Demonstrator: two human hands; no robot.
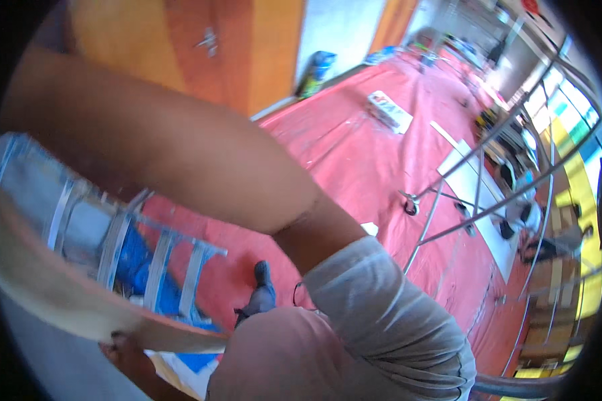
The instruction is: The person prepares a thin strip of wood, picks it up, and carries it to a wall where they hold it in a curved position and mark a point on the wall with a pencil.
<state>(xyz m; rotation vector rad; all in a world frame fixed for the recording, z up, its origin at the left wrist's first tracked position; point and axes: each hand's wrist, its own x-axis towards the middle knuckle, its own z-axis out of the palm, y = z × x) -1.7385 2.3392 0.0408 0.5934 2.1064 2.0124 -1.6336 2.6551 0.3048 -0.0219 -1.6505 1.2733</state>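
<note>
My left hand (124, 354), low at the left, has its fingers curled against the edge of a long pale board (67, 284). The board's edge looks bent and runs along the lower left, with a grey surface beneath it. My right arm (214, 164), in a rolled-up grey sleeve, crosses in front of me toward the upper left. It leaves the picture at the left rim, so my right hand is out of sight. Beyond the board is a stepladder (157, 271) with metal treads and blue parts.
A metal frame on casters (411, 202) rises at the right. Red sheeting (328, 160) covers the floor, with a white box (389, 111) and white panels (475, 180) on it. Cardboard boxes (548, 287) and another person (562, 242) are at far right. A wooden door (214, 60) stands upper left.
</note>
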